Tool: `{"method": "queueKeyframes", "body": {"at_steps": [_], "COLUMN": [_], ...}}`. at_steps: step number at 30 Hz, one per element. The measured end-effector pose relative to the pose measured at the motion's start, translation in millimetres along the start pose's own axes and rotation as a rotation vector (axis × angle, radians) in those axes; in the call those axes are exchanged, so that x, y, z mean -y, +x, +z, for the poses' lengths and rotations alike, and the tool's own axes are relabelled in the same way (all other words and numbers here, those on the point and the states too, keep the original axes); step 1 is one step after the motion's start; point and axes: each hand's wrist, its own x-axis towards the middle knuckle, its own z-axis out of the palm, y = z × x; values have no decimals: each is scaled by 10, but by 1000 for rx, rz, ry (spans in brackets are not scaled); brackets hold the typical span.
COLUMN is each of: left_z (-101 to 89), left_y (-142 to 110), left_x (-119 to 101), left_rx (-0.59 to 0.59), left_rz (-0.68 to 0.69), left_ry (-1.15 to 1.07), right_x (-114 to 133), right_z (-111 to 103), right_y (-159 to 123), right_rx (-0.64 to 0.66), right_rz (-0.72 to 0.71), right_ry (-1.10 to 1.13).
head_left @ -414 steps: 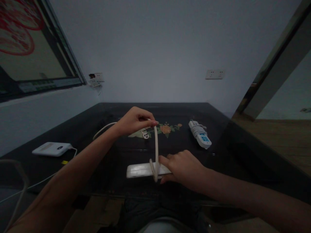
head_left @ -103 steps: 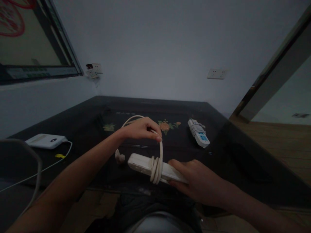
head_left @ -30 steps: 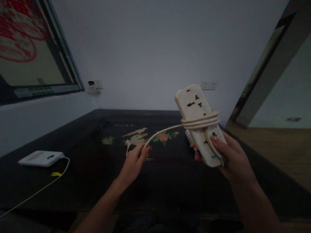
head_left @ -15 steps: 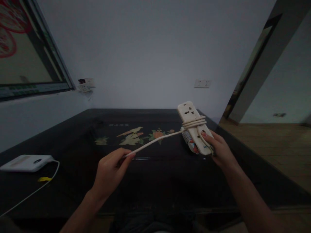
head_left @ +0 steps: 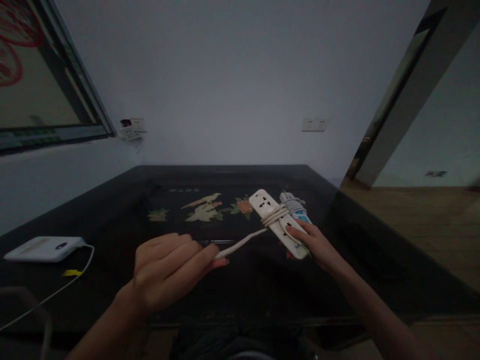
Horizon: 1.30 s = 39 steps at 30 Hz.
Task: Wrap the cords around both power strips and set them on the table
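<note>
My right hand (head_left: 315, 242) holds a white power strip (head_left: 264, 201) tilted above the dark table, thumb on its socket face. Several turns of white cord (head_left: 275, 214) wrap around the strip's middle. From these turns a length of cord (head_left: 243, 242) runs to my left hand (head_left: 172, 270), whose closed fingers pinch it. Right behind the strip is a white and blue object (head_left: 300, 210) with grey cord wound around it, partly hidden by the strip and my fingers. At the lower left edge hangs a blurred loop of pale cord (head_left: 47, 325).
The black table (head_left: 232, 295) has a bird and flower picture (head_left: 204, 210) on its top. On its left lies a white power bank-like device (head_left: 45, 249) with a thin white cable (head_left: 88, 260) and yellow tag (head_left: 72, 273). Wall sockets (head_left: 315, 124) are on the far wall.
The power strip has moved left and lower with my right hand, and the grey-corded object behind it now shows. My left hand has turned and shifted slightly, still pinching the cord.
</note>
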Motion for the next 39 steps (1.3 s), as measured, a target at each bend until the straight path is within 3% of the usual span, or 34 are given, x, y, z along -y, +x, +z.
{"method": "queueKeyframes", "body": {"at_steps": [4,7,11,14,18,24,30,35,39], "left_z": [-37,-3,76,131,229,403,494,562,602], "left_y": [153,289,442,542,633,620,537,507,497], "left_x": [79,211,379,445,488,585,687,650,606], "left_rx": [11,32,209,341,330,383,445,516,508], "left_rz": [-1,5,34,-33,-42,-121,-241,-257,-235], "left_ry": [-58,-127,-221,-272,-359,-538,-717,-829,-884], "right_x": [39,53,21,47,184,363,403,404,402], "right_z": [132,238,370,454,559,660,681,740,792], "right_y": [-37,-53,-32,-36,-122,-327,-470,-497,-505], "right_rx": [88,173,274,340,411,492,528,569,599], "right_rz": [5,-71,-180,-177,-188,-210,-363,-436,-486], "right_ry": [-150,-334,-496,-578,-718,-887,-1005,-1085,-1159]}}
